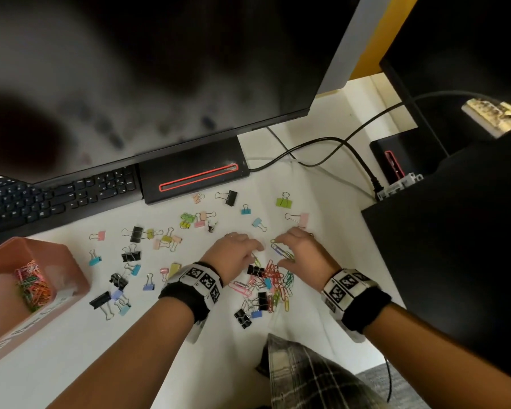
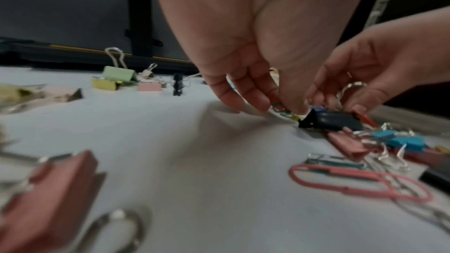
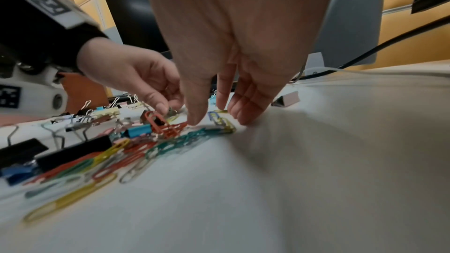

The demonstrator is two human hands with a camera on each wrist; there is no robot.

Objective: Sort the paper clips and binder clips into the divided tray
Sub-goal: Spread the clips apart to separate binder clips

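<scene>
Left hand: palm down at the far edge of the paper-clip heap; thumb and forefinger tips pinch a green-and-yellow paper clip against the white cloth, the other fingers slightly spread.
Right hand: palm down just beside the left hand; fingers straight and a little apart, tips resting on the cloth, thumb tip touching the clips, nothing gripped.
Paper-clip heap: thin bent wire loops, coated red, green, yellow, blue and pink, tangled; too many and too overlapped to count.
Binder clips: folded metal bodies with silver wire handles; about thirty scattered, roughly seven black, the rest pastel pink, blue, green and yellow.
Tray: one pink plastic box at the left, well apart from the hands; a compartment holds a mound of mixed-colour paper clips.
Behind: one black keyboard, two dark monitors.
</scene>
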